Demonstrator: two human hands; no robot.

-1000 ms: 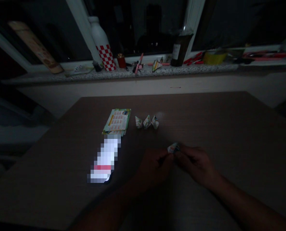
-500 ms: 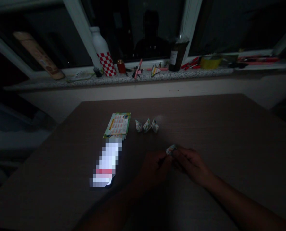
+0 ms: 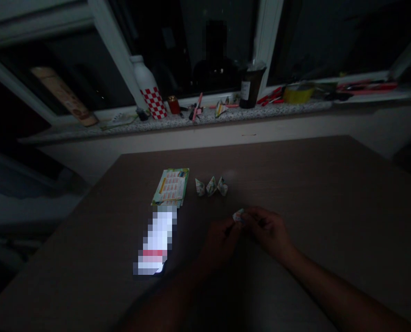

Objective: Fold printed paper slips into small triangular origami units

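Between my two hands is a small folded piece of printed paper (image 3: 238,215). My left hand (image 3: 221,240) pinches it from the left, with the thumb near its lower edge. On the other side, my right hand (image 3: 269,230) grips it between thumb and fingers, hiding much of it. Beyond the hands, three small folded paper shapes (image 3: 211,186) stand in a row on the table. A stack of printed paper sheets (image 3: 170,186) lies to their left. Dim light blurs the finer folds.
A phone (image 3: 157,240) with a lit screen lies on the brown table (image 3: 312,193), left of my hands. Along the windowsill behind stand a red-and-white checked bottle (image 3: 153,99), a dark cup (image 3: 250,87), a small red jar (image 3: 173,105) and a yellow roll (image 3: 298,93).
Both hands have shifted slightly left with the folded paper, and the right fingers have changed position on it. The view has tilted a little, so the table things appear lower.
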